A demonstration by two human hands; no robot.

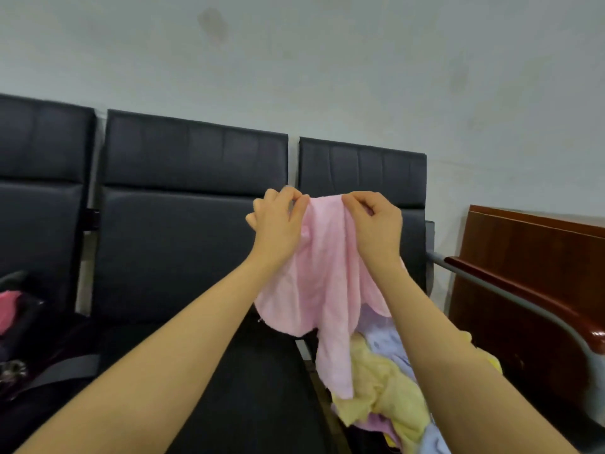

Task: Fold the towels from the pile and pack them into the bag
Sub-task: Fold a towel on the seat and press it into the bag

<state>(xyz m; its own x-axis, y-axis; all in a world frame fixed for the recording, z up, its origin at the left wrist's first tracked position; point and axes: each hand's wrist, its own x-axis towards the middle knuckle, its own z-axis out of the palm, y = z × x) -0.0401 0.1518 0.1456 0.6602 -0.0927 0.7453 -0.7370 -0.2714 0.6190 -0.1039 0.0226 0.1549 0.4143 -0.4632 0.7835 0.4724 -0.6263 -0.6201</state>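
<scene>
- Yellow, lilac and pale blue terry towels lie crumpled in a loose pile (389, 391) nearest me, on the right-hand seat of the black padded bench (183, 257); I judge these are the ones waiting their turn.
- At the low left edge sits a dark bag (23, 339) with something pink showing at its mouth, well apart from the pile; I take it for the packing bag, though blur keeps me from being sure.
- My two forearms reach up and forward, lifting one thin pale pink towel (327, 283) clear of the pile so it hangs free in front of the bench backrests.
- My left hand (278, 217) pinches the towel's top edge between thumb and curled fingers; my right hand (376, 221) pinches the same edge just beside it, so the cloth bunches between them.
- I read this hold as a search for the corners before spreading the edge out to fold.
- The pink towel looks soft and limp, draped in long vertical folds, one narrow tail reaching down to the yellow cloth.
- Beyond the bench stands a plain pale wall (327, 60); a reddish wooden panel (537, 257) stands at far right.
</scene>
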